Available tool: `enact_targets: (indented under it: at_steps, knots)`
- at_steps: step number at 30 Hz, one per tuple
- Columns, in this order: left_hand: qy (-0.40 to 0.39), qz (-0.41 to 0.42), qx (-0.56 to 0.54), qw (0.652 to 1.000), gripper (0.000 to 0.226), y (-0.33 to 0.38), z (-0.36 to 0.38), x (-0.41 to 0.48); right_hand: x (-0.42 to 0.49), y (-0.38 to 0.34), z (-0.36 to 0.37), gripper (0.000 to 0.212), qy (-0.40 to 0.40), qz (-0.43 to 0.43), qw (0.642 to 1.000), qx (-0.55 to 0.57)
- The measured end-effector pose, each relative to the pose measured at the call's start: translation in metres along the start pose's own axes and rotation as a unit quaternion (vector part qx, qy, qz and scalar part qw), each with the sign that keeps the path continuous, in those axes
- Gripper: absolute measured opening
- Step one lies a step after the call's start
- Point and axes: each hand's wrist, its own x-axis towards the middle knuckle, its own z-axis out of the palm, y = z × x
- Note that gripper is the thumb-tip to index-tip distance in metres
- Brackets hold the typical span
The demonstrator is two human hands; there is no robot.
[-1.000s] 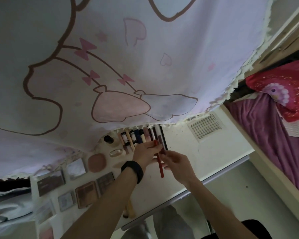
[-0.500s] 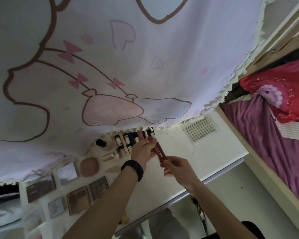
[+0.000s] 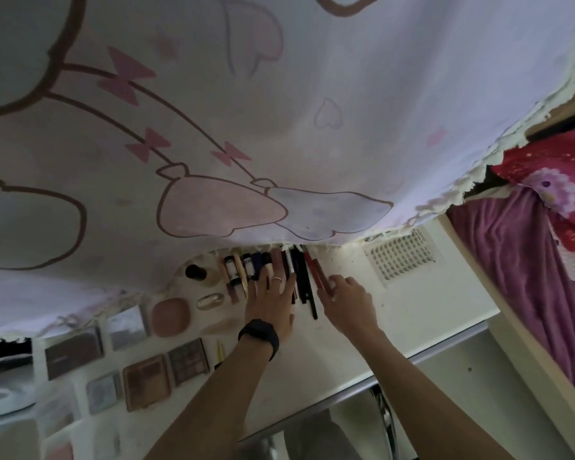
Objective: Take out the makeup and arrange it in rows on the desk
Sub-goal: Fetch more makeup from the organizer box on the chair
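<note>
A row of slim tubes and pencils (image 3: 246, 267) lies on the white desk (image 3: 412, 313) under the hanging curtain edge. My left hand (image 3: 271, 298), with a ring and a black wristband, lies flat with straight fingers on the middle of that row. My right hand (image 3: 346, 300) holds the near end of a red pencil (image 3: 314, 270) that lies at the right end of the row, beside long black pencils (image 3: 304, 287). Flat palettes (image 3: 146, 381) and compacts (image 3: 170, 315) lie in rows to the left.
A big white curtain (image 3: 279, 111) with pink bows and hearts hangs low over the desk and hides its far part. A white perforated grid (image 3: 397, 257) lies at the right. A purple bed cover (image 3: 528, 277) and a red pillow (image 3: 545, 167) are further right.
The red pencil, held up between both hands before, now lies at the right end of the row. My left hand has flattened onto the row.
</note>
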Motion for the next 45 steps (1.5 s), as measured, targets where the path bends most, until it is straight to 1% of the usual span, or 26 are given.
enact_targets:
  at_steps: [2,3,5,8,11,17,20,23,26,29,33,36,39,41,43,45]
  knots:
    - [0.006,-0.004,0.004,1.000,0.081,-0.001,0.003,0.003,0.003,-0.004,0.002,0.045,0.009,-0.008,0.999,-0.052]
    - [0.011,-0.004,0.005,1.000,0.080,-0.002,0.005,0.005,0.005,-0.004,0.004,0.049,0.011,-0.016,0.998,-0.060]
    - [0.025,-0.002,0.005,1.000,0.078,-0.002,0.008,0.009,0.008,-0.005,0.008,0.052,0.007,-0.044,0.998,-0.040]
    - [0.038,0.001,0.008,0.999,0.077,-0.004,0.009,0.012,0.013,-0.009,0.013,0.045,0.015,-0.077,0.997,-0.016]
    - [0.035,-0.004,-0.010,0.999,0.082,-0.005,0.009,0.012,0.021,-0.017,0.012,0.038,0.024,-0.084,0.996,-0.009]
    - [0.023,-0.012,-0.020,0.999,0.082,0.000,0.004,0.011,0.032,-0.024,0.013,0.030,0.045,-0.073,0.996,0.020]
    - [0.020,-0.002,-0.015,1.000,0.080,-0.002,0.002,0.011,0.025,-0.017,0.018,0.031,0.058,-0.080,0.994,0.050]
    - [0.013,0.007,-0.018,1.000,0.078,-0.005,-0.002,0.011,0.013,-0.010,0.021,0.031,0.064,-0.088,0.993,0.047]
    - [-0.005,0.018,-0.021,1.000,0.074,-0.004,-0.007,0.009,0.010,-0.008,0.019,0.036,0.043,-0.095,0.994,0.044]
    - [0.004,0.030,-0.032,0.999,0.073,-0.001,-0.015,0.005,0.009,-0.010,0.010,0.039,0.018,-0.074,0.995,0.068]
    - [0.026,0.077,-0.032,0.996,0.071,0.006,-0.029,-0.012,-0.017,-0.005,-0.007,0.037,0.024,-0.047,0.995,0.081]
    - [0.042,0.126,-0.027,0.991,0.068,0.010,-0.041,-0.028,-0.052,0.004,-0.017,0.034,0.057,-0.028,0.994,0.088]
    - [0.076,0.193,-0.010,0.978,0.063,0.016,-0.054,-0.047,-0.099,0.009,-0.030,0.030,0.113,-0.007,0.989,0.099]
    - [0.078,0.236,-0.014,0.969,0.061,0.023,-0.062,-0.068,-0.141,0.010,-0.037,0.028,0.183,0.017,0.977,0.107]
    - [0.080,0.285,-0.017,0.955,0.060,0.035,-0.067,-0.094,-0.191,0.010,-0.043,0.026,0.259,0.045,0.958,0.117]
    - [0.087,0.332,-0.026,0.939,0.059,0.051,-0.068,-0.125,-0.242,0.010,-0.045,0.026,0.314,0.072,0.940,0.113]
